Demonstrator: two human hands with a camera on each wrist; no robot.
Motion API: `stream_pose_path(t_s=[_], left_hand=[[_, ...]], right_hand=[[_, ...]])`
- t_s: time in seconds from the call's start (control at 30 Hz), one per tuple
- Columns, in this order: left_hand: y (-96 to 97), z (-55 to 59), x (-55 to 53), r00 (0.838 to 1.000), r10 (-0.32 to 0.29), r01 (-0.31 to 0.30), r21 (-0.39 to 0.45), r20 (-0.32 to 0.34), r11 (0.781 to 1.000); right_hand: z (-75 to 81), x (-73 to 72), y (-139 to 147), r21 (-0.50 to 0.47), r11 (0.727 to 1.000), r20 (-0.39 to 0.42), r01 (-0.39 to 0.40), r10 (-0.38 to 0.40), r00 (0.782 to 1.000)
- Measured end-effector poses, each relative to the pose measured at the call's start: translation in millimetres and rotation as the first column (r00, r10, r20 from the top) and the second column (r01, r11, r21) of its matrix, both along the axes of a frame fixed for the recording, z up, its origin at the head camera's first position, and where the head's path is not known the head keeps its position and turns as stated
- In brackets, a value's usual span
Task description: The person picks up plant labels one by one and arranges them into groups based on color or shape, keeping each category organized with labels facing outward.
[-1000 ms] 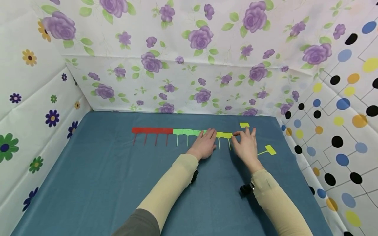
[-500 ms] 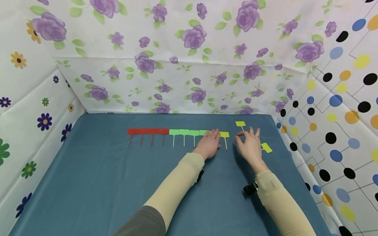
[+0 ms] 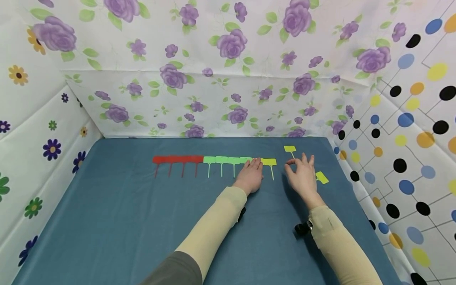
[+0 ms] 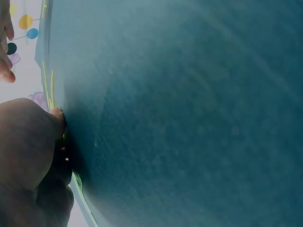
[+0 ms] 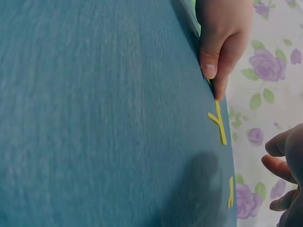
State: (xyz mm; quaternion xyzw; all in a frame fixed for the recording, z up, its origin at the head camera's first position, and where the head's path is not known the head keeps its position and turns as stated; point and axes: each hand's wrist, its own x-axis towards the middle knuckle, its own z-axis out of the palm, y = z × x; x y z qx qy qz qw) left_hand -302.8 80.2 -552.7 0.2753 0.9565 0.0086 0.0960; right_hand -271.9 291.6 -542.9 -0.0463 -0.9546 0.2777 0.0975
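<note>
Thin T-shaped plastic tags lie in one straight row on the blue cloth, heads side by side and stems toward me. Red tags (image 3: 178, 159) form the left part, green tags (image 3: 221, 160) come after, and a yellow tag (image 3: 269, 162) is at the right end. My left hand (image 3: 249, 176) rests on the row, fingers straight, over the place where green meets yellow, hiding part of the tags. My right hand (image 3: 302, 177) hovers to the right of the row, thumb and index finger close together, other fingers raised. Nothing shows between its fingers (image 5: 277, 166) in the right wrist view.
One loose yellow tag (image 3: 290, 149) lies behind my right hand; another loose yellow tag (image 3: 322, 177) is to its right, its stem hidden by the hand. The blue cloth (image 3: 124, 221) ends at a flowered back sheet (image 3: 213, 99) and a dotted right sheet (image 3: 399, 166).
My right hand has moved right, away from the end yellow tag it was touching. My left hand has shifted right along the row, covering more of the yellow part. The head view has turned slightly.
</note>
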Motion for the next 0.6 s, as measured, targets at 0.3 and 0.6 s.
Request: stream_pose_path(t_s=[0.3, 0.6], left_hand=[[0.5, -0.2, 0.1, 1.0, 0.025, -0.025, 0.004, 0.018, 1.0], [2.8, 2.0, 2.2, 0.999, 0.038, -0.037, -0.017, 0.012, 0.999]], right_hand=[[2.6, -0.1, 26, 0.069, 0.997, 0.091, -0.023, 0.016, 0.996], [14.0, -24.5, 60, 0.157, 0.984, 0.228, -0.082, 0.045, 0.973]])
